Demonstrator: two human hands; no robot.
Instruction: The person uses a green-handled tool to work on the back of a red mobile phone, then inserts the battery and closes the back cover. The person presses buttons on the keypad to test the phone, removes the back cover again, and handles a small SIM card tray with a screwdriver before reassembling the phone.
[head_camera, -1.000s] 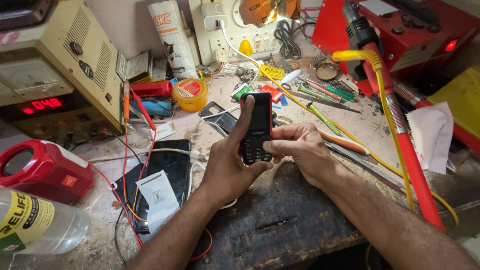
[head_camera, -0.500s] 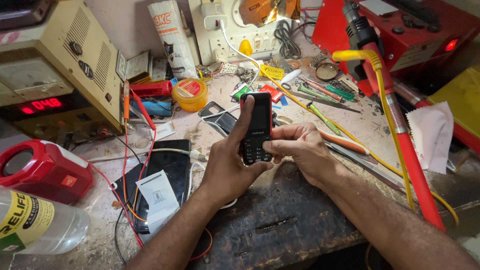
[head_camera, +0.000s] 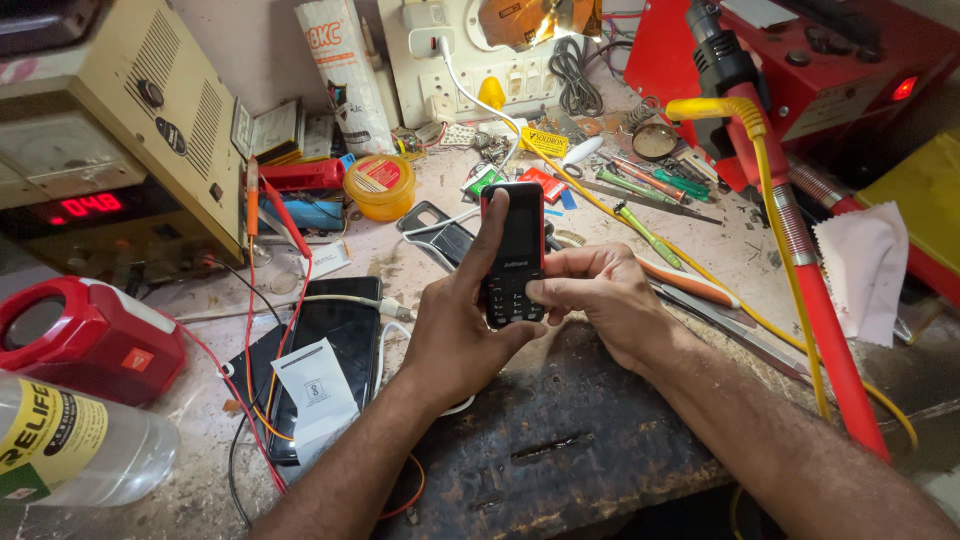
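Head view: left hand (head_camera: 455, 330) gripping black keypad phone (head_camera: 513, 255) upright over mid-bench; right hand (head_camera: 600, 300) closed round its lower edge, thumb pressing keypad. Screen staying dark, so key work looking unfinished. Black smartphone (head_camera: 335, 345) lying left. Nothing shifting versus the earlier frame, hands staying put.

Red digit display (head_camera: 77, 206) far left; yellow tin (head_camera: 379, 185) ctr.

Both forearms are bare, no sleeves, with left hand (head_camera: 462, 330) and right hand (head_camera: 610, 300) ungloved
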